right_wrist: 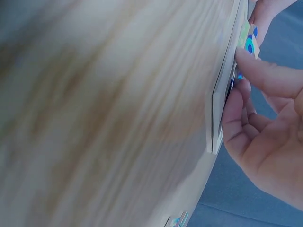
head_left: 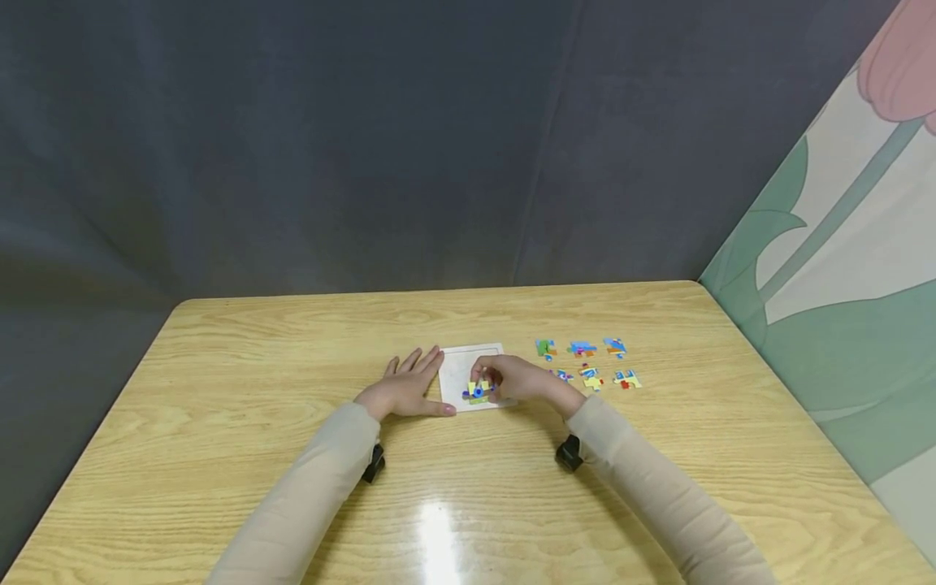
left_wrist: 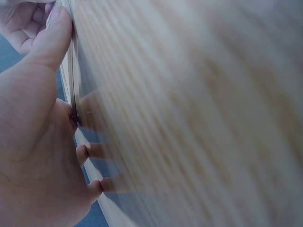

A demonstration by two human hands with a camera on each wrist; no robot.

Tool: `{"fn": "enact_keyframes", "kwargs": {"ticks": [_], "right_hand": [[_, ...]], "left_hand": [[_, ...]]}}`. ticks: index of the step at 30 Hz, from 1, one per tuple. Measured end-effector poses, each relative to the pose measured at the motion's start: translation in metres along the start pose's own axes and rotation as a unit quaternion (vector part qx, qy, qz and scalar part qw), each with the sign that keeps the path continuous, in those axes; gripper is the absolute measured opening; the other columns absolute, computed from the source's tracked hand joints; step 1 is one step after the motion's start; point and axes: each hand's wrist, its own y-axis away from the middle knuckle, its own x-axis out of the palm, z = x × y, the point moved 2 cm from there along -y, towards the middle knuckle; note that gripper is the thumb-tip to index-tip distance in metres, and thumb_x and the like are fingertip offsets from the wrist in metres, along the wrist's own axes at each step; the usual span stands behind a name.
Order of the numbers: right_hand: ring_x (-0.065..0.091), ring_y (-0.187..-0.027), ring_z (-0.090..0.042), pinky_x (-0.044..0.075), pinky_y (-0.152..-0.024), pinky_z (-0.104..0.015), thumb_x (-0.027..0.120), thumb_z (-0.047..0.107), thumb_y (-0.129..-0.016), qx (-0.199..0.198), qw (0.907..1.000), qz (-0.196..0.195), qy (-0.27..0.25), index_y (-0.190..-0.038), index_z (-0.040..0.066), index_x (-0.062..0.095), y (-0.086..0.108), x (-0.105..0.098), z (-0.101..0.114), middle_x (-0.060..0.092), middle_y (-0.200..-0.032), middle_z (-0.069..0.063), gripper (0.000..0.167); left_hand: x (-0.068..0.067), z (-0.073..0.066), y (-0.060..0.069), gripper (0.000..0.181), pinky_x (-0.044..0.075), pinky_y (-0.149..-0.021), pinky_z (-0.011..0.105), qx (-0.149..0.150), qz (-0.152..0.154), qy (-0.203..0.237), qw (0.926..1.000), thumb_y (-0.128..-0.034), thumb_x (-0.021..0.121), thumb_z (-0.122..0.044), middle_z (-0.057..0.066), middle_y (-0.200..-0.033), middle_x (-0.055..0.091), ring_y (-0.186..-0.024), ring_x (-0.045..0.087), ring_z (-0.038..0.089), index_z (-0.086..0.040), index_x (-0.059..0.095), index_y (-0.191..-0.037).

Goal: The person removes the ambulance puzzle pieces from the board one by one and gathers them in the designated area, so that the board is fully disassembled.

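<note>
A white puzzle tray [head_left: 457, 367] with a raised rim lies on the table. My left hand [head_left: 405, 390] rests along its left side, fingers spread and thumb at the near left corner. Over the tray, my right hand [head_left: 512, 378] pinches a jigsaw piece [head_left: 478, 391], yellow and blue with a round blue mark. In the right wrist view this piece [right_wrist: 249, 45] shows tilted by the thumb. Green and purple parts show low in the tray, but whether they belong to another piece I cannot tell. The left wrist view shows my left thumb [left_wrist: 54, 35] at the tray's edge.
Several loose jigsaw pieces [head_left: 582, 349] lie in two rows right of the tray, the nearer row [head_left: 627, 379] partly behind my right wrist. A dark curtain [head_left: 366, 162] hangs behind the wooden table [head_left: 219, 422]. A flower-patterned cloth [head_left: 841, 325] borders the right side.
</note>
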Motion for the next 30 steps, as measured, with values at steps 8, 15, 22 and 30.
{"fn": "enact_keyframes", "kwargs": {"ticks": [8, 15, 22, 30], "right_hand": [[0.04, -0.065, -0.011, 0.033, -0.059, -0.02, 0.061, -0.006, -0.084, 0.0, 0.9991, 0.011, -0.042, -0.104, 0.003, 0.059, 0.003, -0.001, -0.001, 0.046, -0.073, 0.0, 0.022], [0.041, -0.065, -0.011, 0.035, -0.059, -0.019, 0.061, -0.006, -0.086, 0.0, 0.9985, 0.013, -0.052, -0.104, 0.002, 0.06, 0.004, -0.002, 0.003, 0.047, -0.072, -0.002, 0.02], [0.046, -0.07, -0.011, 0.04, -0.065, -0.02, 0.064, -0.005, -0.085, 0.009, 0.9991, -0.001, -0.042, -0.102, 0.001, 0.065, 0.006, -0.006, 0.006, 0.052, -0.075, -0.001, 0.018], [0.047, -0.069, -0.011, 0.041, -0.064, -0.021, 0.062, -0.003, -0.086, 0.017, 0.9984, -0.018, -0.05, -0.101, -0.001, 0.069, 0.012, -0.009, 0.006, 0.057, -0.076, -0.003, 0.016]], "left_hand": [[0.0, -0.001, 0.001, 0.098, -0.002, -0.12, 0.058, 0.001, -0.001, 0.001, 1.0, -0.089, 0.055, -0.058, 0.005, -0.163, -0.005, -0.15, -0.004, 0.033, -0.011, 0.0, -0.155], [0.0, 0.0, 0.001, 0.098, -0.002, -0.12, 0.058, 0.001, 0.001, 0.003, 1.0, -0.0889, 0.055, -0.059, 0.005, -0.163, -0.005, -0.15, -0.004, 0.033, -0.012, 0.0, -0.155], [0.0, 0.0, 0.0, 0.098, -0.002, -0.12, 0.058, 0.002, 0.0, 0.003, 1.0, -0.0889, 0.054, -0.059, 0.005, -0.163, -0.005, -0.15, -0.004, 0.033, -0.012, 0.0, -0.155], [0.0, 0.0, 0.001, 0.098, -0.002, -0.119, 0.058, 0.004, 0.001, -0.002, 1.0, -0.0892, 0.054, -0.059, 0.005, -0.163, -0.006, -0.15, -0.004, 0.033, -0.012, -0.001, -0.155]]}}
